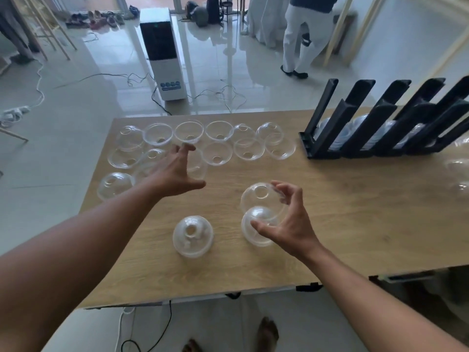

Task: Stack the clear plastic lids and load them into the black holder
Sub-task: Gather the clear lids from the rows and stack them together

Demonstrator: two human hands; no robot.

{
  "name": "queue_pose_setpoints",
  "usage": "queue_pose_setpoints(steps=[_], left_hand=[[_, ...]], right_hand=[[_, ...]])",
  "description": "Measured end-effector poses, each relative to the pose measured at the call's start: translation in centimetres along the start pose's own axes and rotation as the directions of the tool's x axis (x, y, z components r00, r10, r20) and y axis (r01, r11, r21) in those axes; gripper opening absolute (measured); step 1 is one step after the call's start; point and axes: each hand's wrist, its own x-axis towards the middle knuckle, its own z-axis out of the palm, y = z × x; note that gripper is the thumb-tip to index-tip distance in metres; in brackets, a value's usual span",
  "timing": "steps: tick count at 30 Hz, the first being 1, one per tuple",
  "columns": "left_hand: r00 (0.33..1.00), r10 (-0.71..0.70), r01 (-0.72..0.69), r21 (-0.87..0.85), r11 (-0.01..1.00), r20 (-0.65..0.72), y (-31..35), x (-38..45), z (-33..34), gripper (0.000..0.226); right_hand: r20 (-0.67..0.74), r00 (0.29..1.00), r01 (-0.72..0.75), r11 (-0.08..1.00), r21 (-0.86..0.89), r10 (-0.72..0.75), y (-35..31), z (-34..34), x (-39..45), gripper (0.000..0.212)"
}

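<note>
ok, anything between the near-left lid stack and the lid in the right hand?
Head view: only bare table between lid stack and held lid in the right hand.

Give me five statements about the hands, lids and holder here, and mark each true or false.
1. The right hand holds a clear lid. True.
2. The left hand grips a stack of lids. False: its fingers are spread above the loose lids and hold nothing.
3. The black holder stands at the table's far right. True.
4. The holder has no lids in it. False: clear lids show between its slats.
5. A lid stack sits on the table near the front edge, touched by neither hand. True.
</note>
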Motion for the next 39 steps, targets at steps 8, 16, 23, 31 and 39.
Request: queue_pose_setpoints(steps=[8,16,23,31,39], left_hand=[[0.971,0.095,-0.174,-0.370,0.913,-0.221,0.6,-6.0,-1.1,0.099],[0.935,-0.135,-0.053,-0.506,0.861,-0.328,1.0,-12.8,1.8,0.097],[0.932,-0.242,0.041,-0.586,0.809,-0.269,-0.2,-16.3,8.5,0.092],[0.934,-0.262,0.095,-0.537,0.838,-0.243,-1.4,-17.0,12.8,0.097],[0.957,-0.216,0.122,-0.407,0.905,-0.194,-1.2,-17.3,13.7,0.097]], right_hand=[[-0.081,0.995,-0.078,0.976,-0.202,0.063,3.6,2.4,-3.5,0.100],[-0.090,0.995,-0.059,0.960,-0.272,0.036,5.2,3.2,-3.9,0.094],[-0.009,0.999,-0.032,0.895,-0.445,0.032,5.0,2.4,-2.7,0.096],[0.038,0.997,-0.040,0.879,-0.476,0.066,4.9,1.9,-2.0,0.093],[0.065,0.996,-0.026,0.902,-0.430,0.059,6.1,2.6,-2.5,0.097]])
